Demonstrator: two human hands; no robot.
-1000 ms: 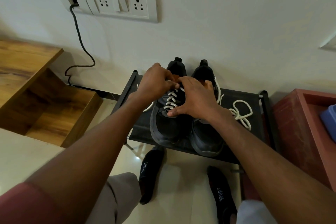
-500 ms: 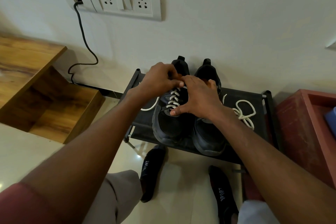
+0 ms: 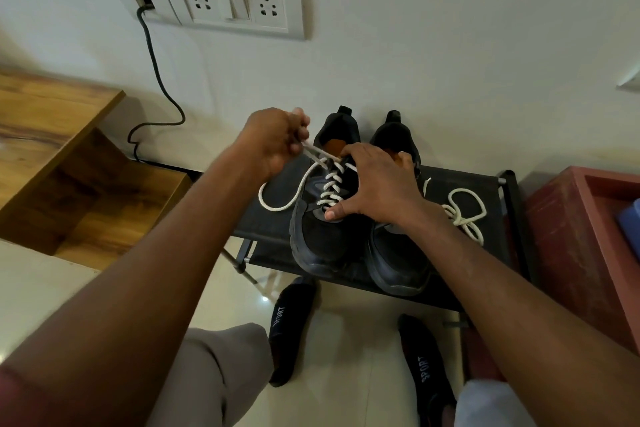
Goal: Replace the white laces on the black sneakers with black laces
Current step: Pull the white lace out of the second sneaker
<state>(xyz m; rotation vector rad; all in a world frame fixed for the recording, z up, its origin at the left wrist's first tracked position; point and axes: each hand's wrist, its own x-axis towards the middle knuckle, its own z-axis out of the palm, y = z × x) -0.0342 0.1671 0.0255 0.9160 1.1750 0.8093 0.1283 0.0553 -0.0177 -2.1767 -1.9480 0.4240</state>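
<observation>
Your left hand [image 3: 273, 139] has pulled away from the tongue since half a second ago, drawing the white lace [image 3: 332, 184] out to its own side; the fingers are curled round the lace end, pinching it taut just off the top eyelets. A slack loop of that lace, which lay short beside the shoe a moment ago, now hangs wide below your grip on the rack's fabric. Your right hand [image 3: 377, 187] has stayed put, spread over both sneakers, thumb pressed near the lowest lace crossing and fingers bent over the collars; it grips the left sneaker [image 3: 322, 239] steady.

By the look of it, the top of this lace is coming free while the lower crossings remain threaded, so unlacing here is only begun. The right sneaker [image 3: 398, 264], under your right wrist, shows no lacing that you can see; a loose white lace [image 3: 464, 212] lies heaped beyond that wrist, apart from the shoe. No black laces are in view.

Both sneakers sit on a black fabric shoe rack [image 3: 485, 184] against a pale wall. Above your left grip hangs a switchboard [image 3: 235, 0] with a black cable [image 3: 156, 63] trailing down. A wooden step unit [image 3: 62, 135] stands outward of the left arm, a red box [image 3: 581, 239] outward of the right. Your socked feet [image 3: 291, 326] rest on the glossy tiled floor [image 3: 346, 357].
</observation>
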